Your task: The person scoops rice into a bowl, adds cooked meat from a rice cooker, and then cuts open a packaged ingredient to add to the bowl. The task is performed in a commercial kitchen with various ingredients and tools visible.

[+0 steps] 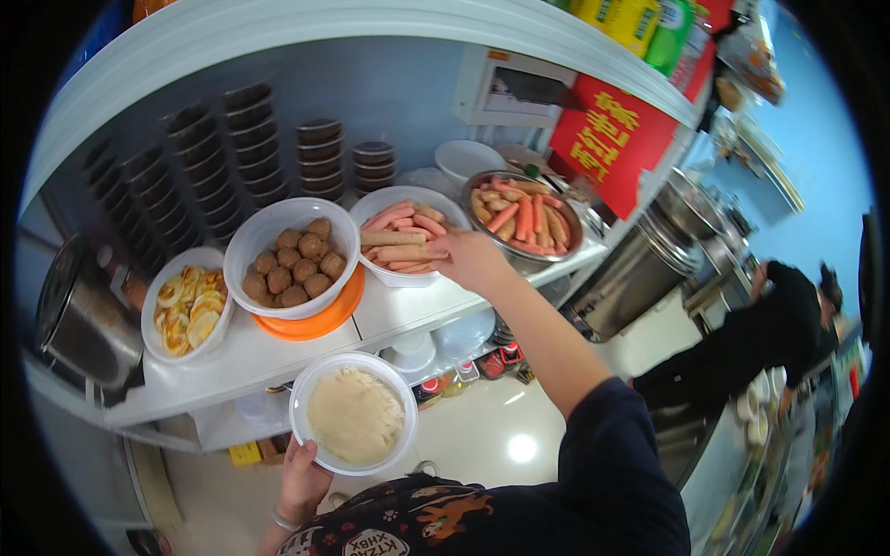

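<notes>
My left hand [304, 474] grips the rim of a round white plastic bowl [298, 408], held in front of the shelf. A pale mass [357, 414], perhaps rice or noodles, fills much of it. My right hand [471, 263] reaches into a white bowl [356, 215] of pink and tan sausages. Its fingers are closed at the end of some tan sausages [400, 246]; how many they hold is hidden. Left of that bowl, brown meatballs [295, 262] fill another white bowl [243, 229] set on an orange lid [343, 304].
Fried eggs [190, 310] lie in a tub at the left, beside a steel container [88, 320]. A steel basin [575, 243] of sausages stands at the right. Stacked dark bowls [250, 139] line the back wall. A person in black [742, 338] bends over at the far right.
</notes>
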`<act>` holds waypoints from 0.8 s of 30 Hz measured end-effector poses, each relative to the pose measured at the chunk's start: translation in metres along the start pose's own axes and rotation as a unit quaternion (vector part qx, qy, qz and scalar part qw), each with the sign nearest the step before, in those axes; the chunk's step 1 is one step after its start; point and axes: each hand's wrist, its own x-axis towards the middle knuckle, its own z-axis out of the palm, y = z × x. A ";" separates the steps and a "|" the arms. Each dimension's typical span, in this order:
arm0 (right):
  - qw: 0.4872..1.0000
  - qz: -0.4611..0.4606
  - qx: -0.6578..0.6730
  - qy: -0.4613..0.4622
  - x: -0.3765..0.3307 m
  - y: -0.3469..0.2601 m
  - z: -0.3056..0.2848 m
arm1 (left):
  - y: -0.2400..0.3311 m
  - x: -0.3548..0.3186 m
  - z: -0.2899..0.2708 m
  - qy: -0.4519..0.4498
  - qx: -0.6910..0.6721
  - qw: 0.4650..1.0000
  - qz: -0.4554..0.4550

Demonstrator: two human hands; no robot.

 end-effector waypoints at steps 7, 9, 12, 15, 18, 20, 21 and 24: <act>0.962 -0.066 -0.203 -0.170 0.070 0.042 0.058 | -0.039 -0.006 0.046 0.116 0.025 0.990 0.073; 0.960 -0.108 -0.206 -0.156 0.073 0.048 0.058 | -0.046 -0.007 0.053 0.128 0.027 0.988 0.082; 0.963 -0.071 -0.197 -0.170 0.076 0.047 0.035 | -0.051 -0.009 0.057 0.140 0.023 0.985 0.100; 0.968 0.022 0.236 -0.085 0.056 0.032 0.002 | -0.053 -0.015 0.057 0.170 0.029 0.974 0.145; 0.799 -0.017 0.555 -0.233 0.005 -0.002 -0.013 | -0.056 -0.022 0.058 0.203 0.020 0.966 0.160; 0.733 -0.021 0.581 -0.353 -0.024 -0.047 0.002 | -0.053 -0.029 0.058 0.185 -0.018 0.965 0.184; 0.757 -0.056 0.547 -0.354 -0.034 -0.075 0.015 | -0.050 -0.035 0.056 0.199 -0.006 0.963 0.184; 0.805 -0.081 0.445 -0.383 -0.039 -0.153 0.038 | -0.037 -0.063 0.046 0.222 -0.006 0.950 0.220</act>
